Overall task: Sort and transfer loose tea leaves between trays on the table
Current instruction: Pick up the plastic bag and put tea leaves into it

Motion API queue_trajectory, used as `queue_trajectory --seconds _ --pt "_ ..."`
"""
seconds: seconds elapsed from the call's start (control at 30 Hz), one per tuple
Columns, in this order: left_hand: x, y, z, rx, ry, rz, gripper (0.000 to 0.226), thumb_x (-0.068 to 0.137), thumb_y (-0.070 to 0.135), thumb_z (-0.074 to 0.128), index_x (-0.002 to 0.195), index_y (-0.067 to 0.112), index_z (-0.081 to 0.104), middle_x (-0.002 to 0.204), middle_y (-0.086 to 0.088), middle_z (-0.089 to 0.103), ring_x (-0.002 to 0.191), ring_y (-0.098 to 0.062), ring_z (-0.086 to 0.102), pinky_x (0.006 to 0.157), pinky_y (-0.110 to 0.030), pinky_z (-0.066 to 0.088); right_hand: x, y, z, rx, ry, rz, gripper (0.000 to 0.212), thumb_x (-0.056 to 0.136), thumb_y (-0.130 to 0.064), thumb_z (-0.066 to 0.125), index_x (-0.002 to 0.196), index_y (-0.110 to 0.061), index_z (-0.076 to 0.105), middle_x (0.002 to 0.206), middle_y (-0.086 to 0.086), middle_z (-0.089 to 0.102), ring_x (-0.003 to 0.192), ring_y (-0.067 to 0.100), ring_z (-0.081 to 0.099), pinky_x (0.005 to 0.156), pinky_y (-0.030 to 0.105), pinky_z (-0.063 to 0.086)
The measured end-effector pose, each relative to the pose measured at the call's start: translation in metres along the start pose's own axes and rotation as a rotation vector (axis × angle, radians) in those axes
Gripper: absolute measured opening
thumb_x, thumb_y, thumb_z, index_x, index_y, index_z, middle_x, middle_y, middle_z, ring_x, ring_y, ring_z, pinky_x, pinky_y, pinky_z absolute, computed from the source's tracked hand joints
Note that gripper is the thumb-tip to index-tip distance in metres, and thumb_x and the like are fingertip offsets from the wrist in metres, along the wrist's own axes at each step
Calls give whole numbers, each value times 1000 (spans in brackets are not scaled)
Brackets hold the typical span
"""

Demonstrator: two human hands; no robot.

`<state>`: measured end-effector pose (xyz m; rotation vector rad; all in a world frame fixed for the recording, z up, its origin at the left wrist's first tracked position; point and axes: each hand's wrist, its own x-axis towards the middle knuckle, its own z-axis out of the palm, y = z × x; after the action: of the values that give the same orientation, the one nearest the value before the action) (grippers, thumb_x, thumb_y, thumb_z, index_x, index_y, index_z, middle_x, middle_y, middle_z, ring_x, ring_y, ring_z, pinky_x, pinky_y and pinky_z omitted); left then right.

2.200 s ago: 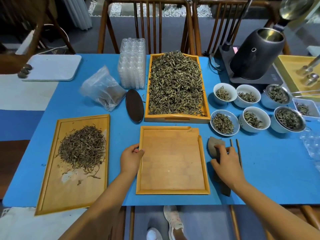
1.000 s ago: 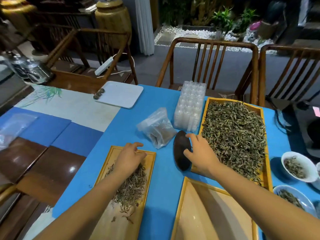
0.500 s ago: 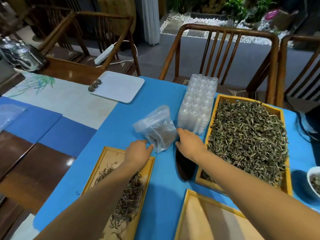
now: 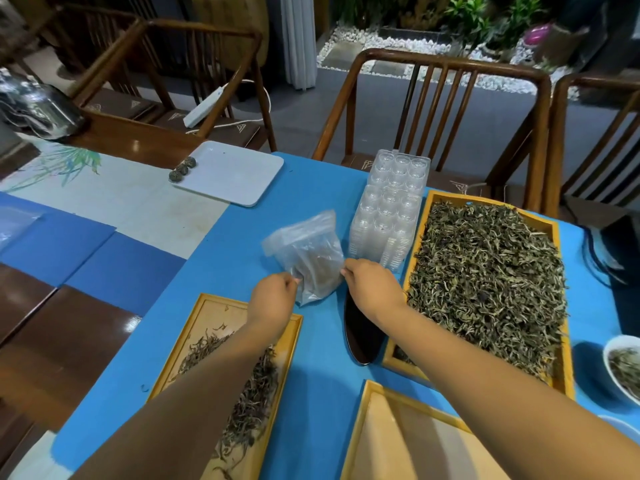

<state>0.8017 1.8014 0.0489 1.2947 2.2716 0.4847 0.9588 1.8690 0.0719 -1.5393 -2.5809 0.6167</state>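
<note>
Both hands have closed on the clear plastic bag (image 4: 310, 258) since half a second ago. Right of the bag lies the big wooden tray (image 4: 550, 233) heaped with loose tea leaves (image 4: 485, 282); below-left, a smaller tray (image 4: 204, 317) with fewer. The left hand (image 4: 273, 301) and right hand (image 4: 372, 287) pinch the bag's opposite lower edges.

Left forearm covers much of the leaf pile on the left tray (image 4: 204, 327). Empty tray (image 4: 377, 427), at 6 o'clock, cut by bottom edge. Right arm hides the dark scoop (image 4: 360, 341) upper end. Bowl (image 4: 611, 355), at 4 o'clock, cut by right edge. Contents of plastic bag (image 4: 308, 251) indistinct.
</note>
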Motion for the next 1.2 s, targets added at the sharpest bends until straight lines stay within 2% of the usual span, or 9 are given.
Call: queue_trajectory --seconds 0.17,0.23,0.33,0.43,0.6,0.7,0.8,1.03,1.2 --pt "-8 2 -14 18 16 86 42 98 18 46 57 16 36 55 -1 39 61 -25 44 50 -34 25 -17 -3 -9 45 52 -31 28 100 -22 34 103 -7 58 101 16 63 93 35 58 76 39 43" --pt "-15 4 -21 20 16 127 42 98 18 47 57 16 35 56 -1 39 63 -26 44 53 -34 26 -29 -4 -13 46 75 -43 28 100 -22 35 102 -7 58 98 15 63 92 35 58 75 38 43" --pt "-31 6 -30 -10 17 177 35 98 19 46 65 4 49 63 -9 48 68 -30 50 59 -36 34 -48 -7 -19 45 101 -56 28 99 -23 36 100 -7 58 95 15 63 89 35 58 75 40 46" --pt "-50 8 -36 -12 13 226 34 98 20 46 80 -5 59 72 -14 55 71 -30 53 59 -35 34 -74 -8 -24 60 126 -67 26 99 -22 38 95 -6 58 91 16 62 85 36 57 71 41 46" --pt "-84 12 -40 -7 4 294 30 99 24 46 86 3 64 89 -18 66 84 -31 60 72 -41 46 -123 -9 -32 68 139 -50 26 98 -23 38 91 -6 56 88 14 62 86 33 56 67 38 39" --pt "-108 13 -39 -25 -30 342 20 99 25 46 83 15 54 85 -15 62 80 -24 58 77 -41 48 -154 -8 -36 80 146 -24 26 98 -23 39 87 -7 55 87 12 61 86 31 56 67 38 39" --pt "-130 12 -37 -21 -60 385 30 98 23 47 86 3 65 88 -16 68 81 -29 61 74 -40 47 -188 -6 -36 89 155 0 23 97 -22 40 89 -8 58 90 11 64 88 30 57 71 38 40" --pt "-189 9 -23 -46 -146 465 30 98 22 48 94 1 69 93 -15 69 87 -27 62 77 -38 46 -264 -3 -25 93 184 58 20 96 -25 42 86 -18 57 89 2 65 86 22 58 61 28 23" --pt "-226 -2 -4 -42 -227 461 31 99 24 47 97 1 68 97 -14 69 92 -24 61 83 -38 45 -314 -1 -10 192 140 85 19 96 -26 44 90 -21 60 88 -6 64 83 12 56 62 20 29"
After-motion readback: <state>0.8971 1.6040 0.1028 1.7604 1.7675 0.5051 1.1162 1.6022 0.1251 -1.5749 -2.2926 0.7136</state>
